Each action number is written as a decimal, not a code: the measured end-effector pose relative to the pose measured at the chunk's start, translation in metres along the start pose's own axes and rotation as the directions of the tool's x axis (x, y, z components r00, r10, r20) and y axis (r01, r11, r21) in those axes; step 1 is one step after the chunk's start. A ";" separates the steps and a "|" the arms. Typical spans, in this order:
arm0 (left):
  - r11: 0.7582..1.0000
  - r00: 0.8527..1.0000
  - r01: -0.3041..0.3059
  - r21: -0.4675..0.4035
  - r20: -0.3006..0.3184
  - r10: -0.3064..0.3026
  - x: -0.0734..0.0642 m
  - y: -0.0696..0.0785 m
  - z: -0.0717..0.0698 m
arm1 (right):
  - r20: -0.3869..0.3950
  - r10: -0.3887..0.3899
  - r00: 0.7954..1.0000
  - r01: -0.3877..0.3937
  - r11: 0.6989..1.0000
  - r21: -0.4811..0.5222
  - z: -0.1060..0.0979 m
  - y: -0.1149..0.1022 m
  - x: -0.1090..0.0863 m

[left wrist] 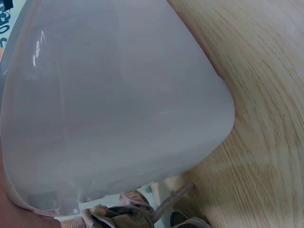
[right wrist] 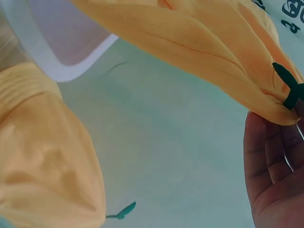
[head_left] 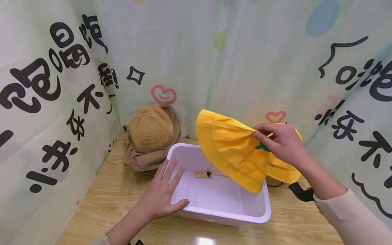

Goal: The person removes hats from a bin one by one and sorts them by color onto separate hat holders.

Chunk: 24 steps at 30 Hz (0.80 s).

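In the head view my right hand [head_left: 283,143] pinches a yellow bucket hat [head_left: 229,143] by its crown, next to a small green leaf trim. The hat hangs brim-down over the right part of a white plastic bin [head_left: 268,206]. Its thin yellow cord with a black toggle [head_left: 209,174] dangles inside the bin. The right wrist view shows the thumb and fingers [right wrist: 259,156] at the crown's tip. My left hand [head_left: 162,194], fingers spread and nearly straight, rests over the bin's left rim. Most of the left wrist view is the bin's outer wall [left wrist: 118,104].
Just right of the bin is another yellow hat [head_left: 280,166] with a green sprout. Behind the bin's left corner, a tan knitted hat [head_left: 150,127] lies on brown fabric hats [head_left: 141,160]. A printed curtain [head_left: 196,68] surrounds the wooden table [head_left: 104,190].
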<state>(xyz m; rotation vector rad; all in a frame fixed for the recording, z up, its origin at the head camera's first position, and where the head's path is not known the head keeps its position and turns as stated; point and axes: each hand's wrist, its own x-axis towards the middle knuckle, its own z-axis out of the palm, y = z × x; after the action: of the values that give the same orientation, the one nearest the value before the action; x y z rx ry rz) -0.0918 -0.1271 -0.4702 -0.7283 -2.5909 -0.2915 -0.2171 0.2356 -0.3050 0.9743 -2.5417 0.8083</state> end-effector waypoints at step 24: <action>1.000 1.000 -0.009 -0.003 -0.014 0.009 0.000 0.000 0.003 | -0.241 0.103 0.965 -0.127 0.988 -0.088 -0.057 0.014 -0.024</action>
<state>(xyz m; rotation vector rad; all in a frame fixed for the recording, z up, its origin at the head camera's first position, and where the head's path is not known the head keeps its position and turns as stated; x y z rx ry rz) -0.0926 -0.1261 -0.4725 -0.7359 -2.5740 -0.2965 -0.2046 0.2906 -0.2761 0.6603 -2.4233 0.7665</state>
